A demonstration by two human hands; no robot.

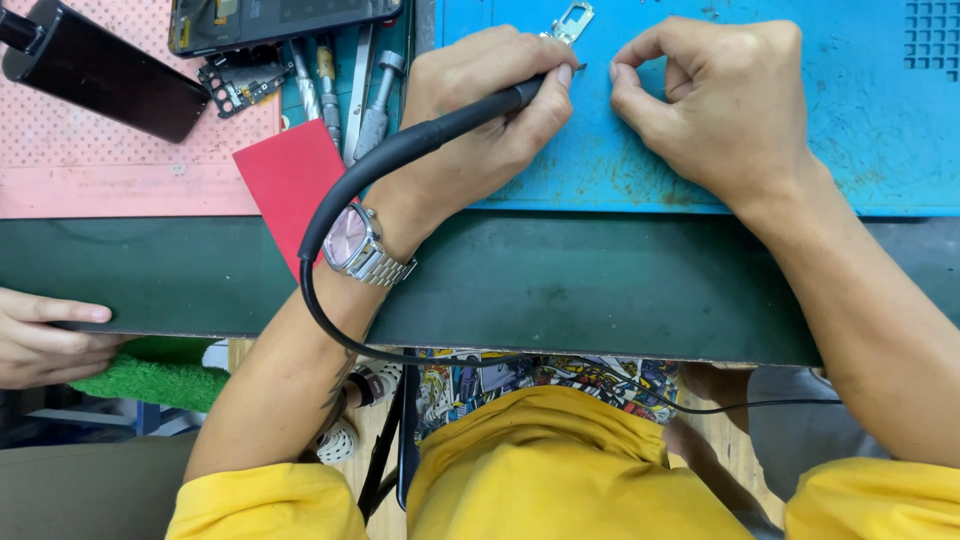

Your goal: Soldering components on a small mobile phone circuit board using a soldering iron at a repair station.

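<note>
Blue silicone work mat (850,150), scuffed, lies under both hands. Left hand (490,110) grips a slim black corded soldering iron (440,130), tip over the mat; right hand (720,100) pinches something too small to tell.

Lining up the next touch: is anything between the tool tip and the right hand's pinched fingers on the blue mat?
Nothing visible. The black corded tool in the left hand has its tip right beside the right hand, with only bare blue mat between them. The metal clip lies behind.
</note>
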